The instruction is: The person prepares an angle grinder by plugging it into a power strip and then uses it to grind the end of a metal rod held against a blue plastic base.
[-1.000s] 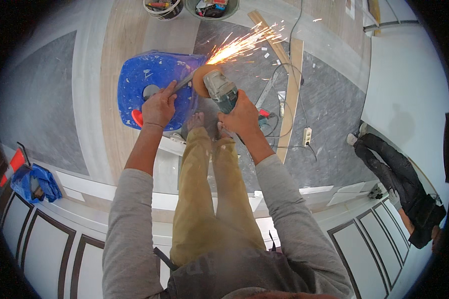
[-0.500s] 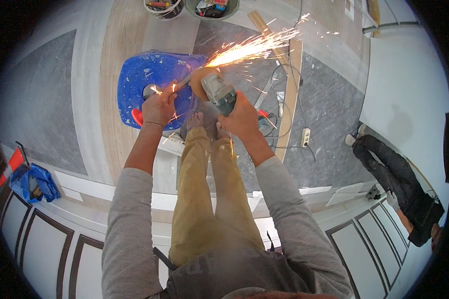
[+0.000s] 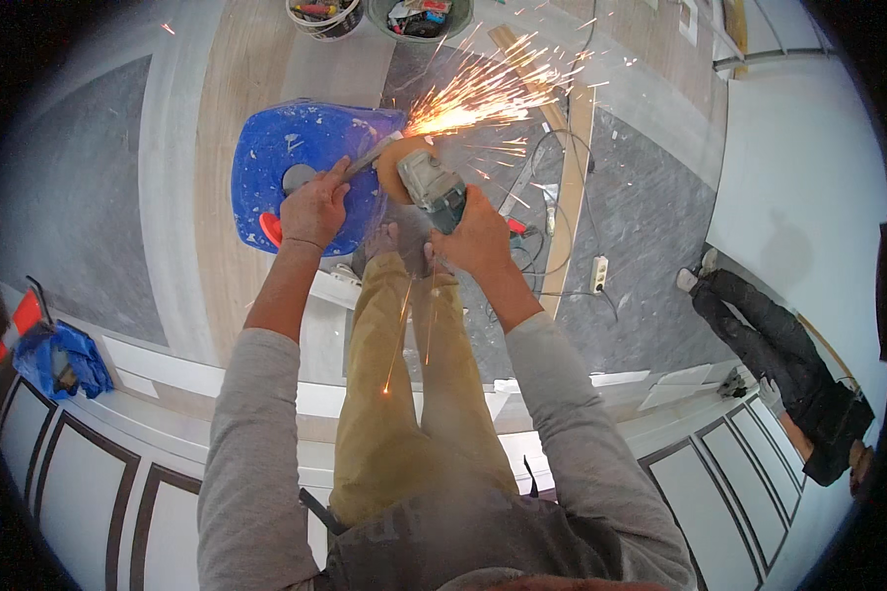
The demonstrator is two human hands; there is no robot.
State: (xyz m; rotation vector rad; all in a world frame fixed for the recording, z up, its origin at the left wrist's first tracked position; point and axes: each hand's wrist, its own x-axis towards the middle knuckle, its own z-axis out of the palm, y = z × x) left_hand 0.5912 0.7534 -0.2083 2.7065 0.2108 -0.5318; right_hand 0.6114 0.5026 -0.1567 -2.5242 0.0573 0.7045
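In my right hand [image 3: 476,234] is an angle grinder [image 3: 432,183], gripped round its body. Its orange-brown disc [image 3: 394,169] meets the end of a grey metal bar [image 3: 369,156], and bright sparks [image 3: 488,94] fan out to the far right. My left hand [image 3: 313,205] is closed round the bar's near end, over a blue plastic container [image 3: 284,148] splashed with white. Whether the bar rests on that container I cannot tell. A red cap-like part [image 3: 271,229] shows beside my left wrist. My bare feet [image 3: 384,239] are just under the tools.
Two buckets of tools, one white [image 3: 327,28] and one green [image 3: 419,30], stand at the far side. Wooden planks [image 3: 574,187], cables and a power strip [image 3: 598,275] lie to the right. Another person [image 3: 764,330] stands at the far right. A blue bag [image 3: 62,360] sits at left.
The spark stream has spread into a wider fan, and a few sparks now fall over my trousers. Both hands, the bar and the grinder have hardly moved.
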